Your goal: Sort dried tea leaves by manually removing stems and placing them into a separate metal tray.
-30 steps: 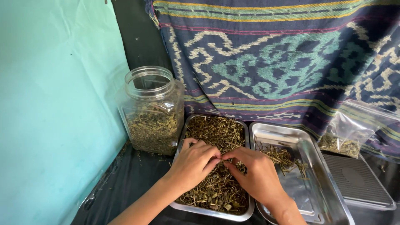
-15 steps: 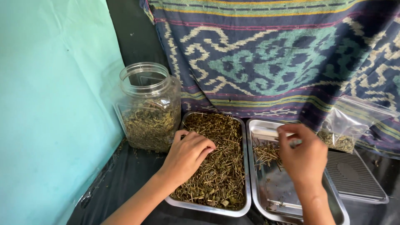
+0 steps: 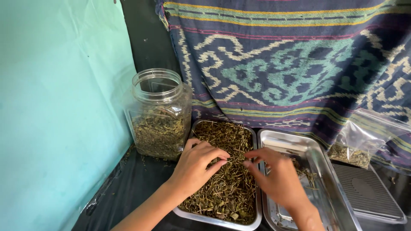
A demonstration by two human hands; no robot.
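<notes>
Two hands [image 3: 239,171] in herb tray [image 3: 222,214], clear bag [image 3: 364,141] right

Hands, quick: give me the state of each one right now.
Left hand: fingers curled, pinching dried herb stems in the left tray.
Right hand: fingertips pinched over the same tray; whether it grips a stem cannot be told.

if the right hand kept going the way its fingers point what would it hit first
Probably the left hand: the right hand points left across the tray of dried herbs, fingertips nearly meeting, though depth is unclear.
</notes>
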